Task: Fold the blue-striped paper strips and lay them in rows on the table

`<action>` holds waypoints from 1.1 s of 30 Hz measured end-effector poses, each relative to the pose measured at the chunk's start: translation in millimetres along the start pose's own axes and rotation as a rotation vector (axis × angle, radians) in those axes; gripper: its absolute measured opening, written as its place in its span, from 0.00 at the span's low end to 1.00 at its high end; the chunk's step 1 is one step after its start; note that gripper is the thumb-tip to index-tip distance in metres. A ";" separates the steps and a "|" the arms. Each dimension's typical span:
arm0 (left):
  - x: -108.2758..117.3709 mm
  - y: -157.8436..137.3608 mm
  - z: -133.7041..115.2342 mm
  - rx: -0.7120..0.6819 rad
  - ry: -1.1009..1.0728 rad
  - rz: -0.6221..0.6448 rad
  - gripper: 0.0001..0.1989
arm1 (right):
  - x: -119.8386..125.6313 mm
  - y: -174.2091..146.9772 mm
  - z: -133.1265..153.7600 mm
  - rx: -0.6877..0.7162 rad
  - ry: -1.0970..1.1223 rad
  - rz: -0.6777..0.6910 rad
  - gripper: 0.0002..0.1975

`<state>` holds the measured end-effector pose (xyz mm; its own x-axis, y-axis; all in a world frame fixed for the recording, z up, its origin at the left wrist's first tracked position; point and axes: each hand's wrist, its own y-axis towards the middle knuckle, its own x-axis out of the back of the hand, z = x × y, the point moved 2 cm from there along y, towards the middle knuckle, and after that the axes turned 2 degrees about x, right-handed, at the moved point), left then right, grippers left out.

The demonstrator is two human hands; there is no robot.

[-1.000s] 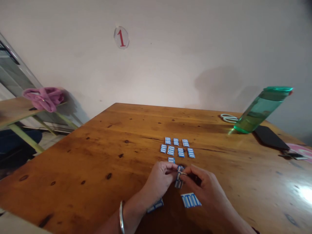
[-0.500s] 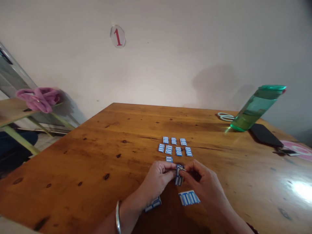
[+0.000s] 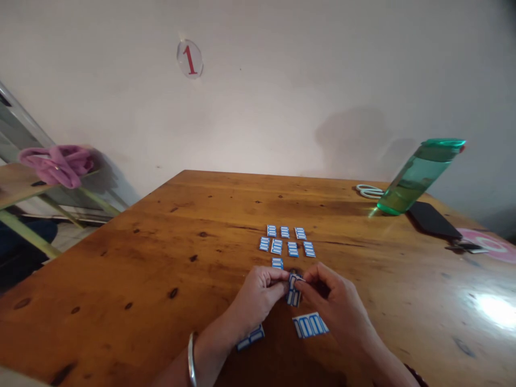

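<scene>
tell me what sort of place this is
Probably an indoor room with numbered tables, perhaps a casual eatery, though that isn't certain: a sign with a red 1 is on the wall beyond a wooden table, and a second table stands to the left.

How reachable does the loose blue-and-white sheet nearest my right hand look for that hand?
Probably yes: the sheet lies close by the right hand with nothing seen on top, though that hand's fingers appear to be pinching a small blue-and-white piece.
</scene>
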<state>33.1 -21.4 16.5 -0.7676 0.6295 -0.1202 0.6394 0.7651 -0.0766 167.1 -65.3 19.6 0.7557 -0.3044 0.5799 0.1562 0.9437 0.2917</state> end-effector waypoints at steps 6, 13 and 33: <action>0.3 -0.5 0.9 -0.030 0.065 0.010 0.10 | -0.4 0.1 0.9 0.031 -0.018 -0.013 0.10; -1.2 0.9 3.5 0.000 0.014 -0.036 0.09 | -3.4 -1.4 -3.6 -0.019 0.136 -0.020 0.05; 0.0 0.8 3.8 0.031 -0.080 -0.147 0.08 | -0.5 -3.1 5.3 -0.006 0.163 0.005 0.14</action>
<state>33.8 -21.4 12.7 -0.8477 0.4977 -0.1834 0.5227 0.8427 -0.1293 162.9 -68.8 22.4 0.8497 -0.2752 0.4498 0.1559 0.9460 0.2843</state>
